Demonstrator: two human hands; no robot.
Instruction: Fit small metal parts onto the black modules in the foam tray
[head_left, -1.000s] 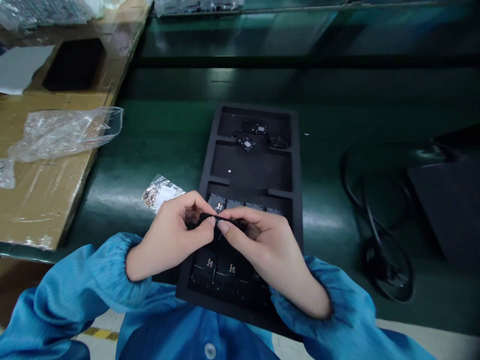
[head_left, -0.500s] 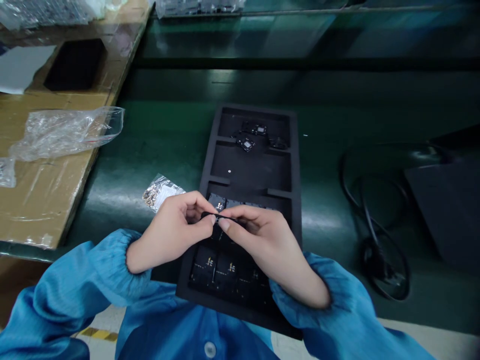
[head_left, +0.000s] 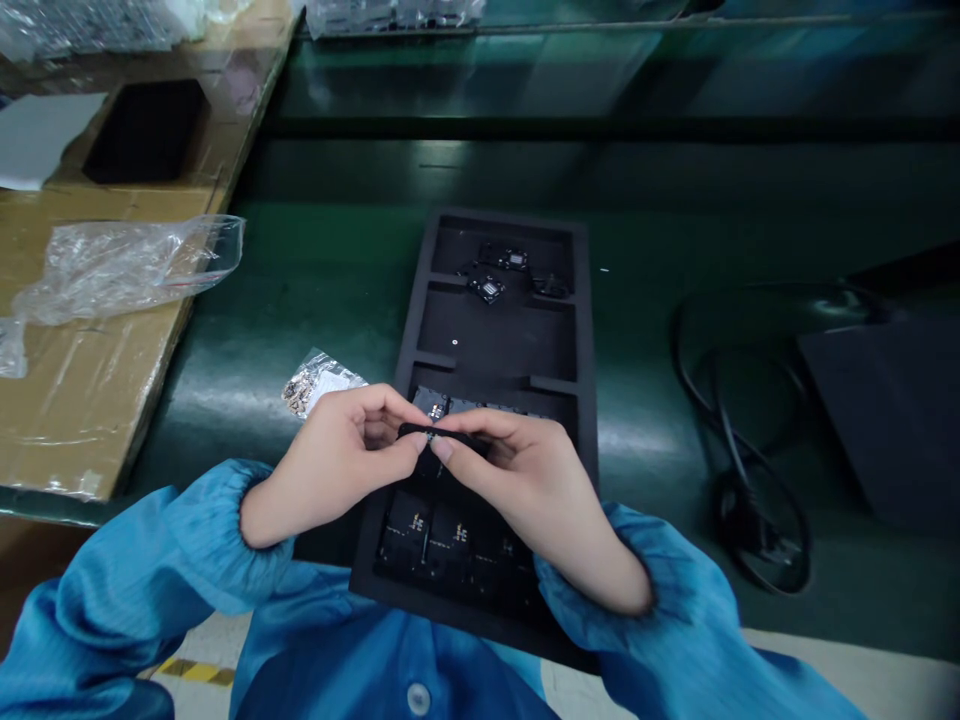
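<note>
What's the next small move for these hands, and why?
Probably tilt the dark part slightly toward the camera before letting go: the left hand and right hand both pinch it above the tray, it shows nearly edge-on, and the fingers hide much of it.

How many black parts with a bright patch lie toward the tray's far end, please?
2: one bright-patched part is farther back; the second part is nearer, slightly left. Others may be hidden.
</note>
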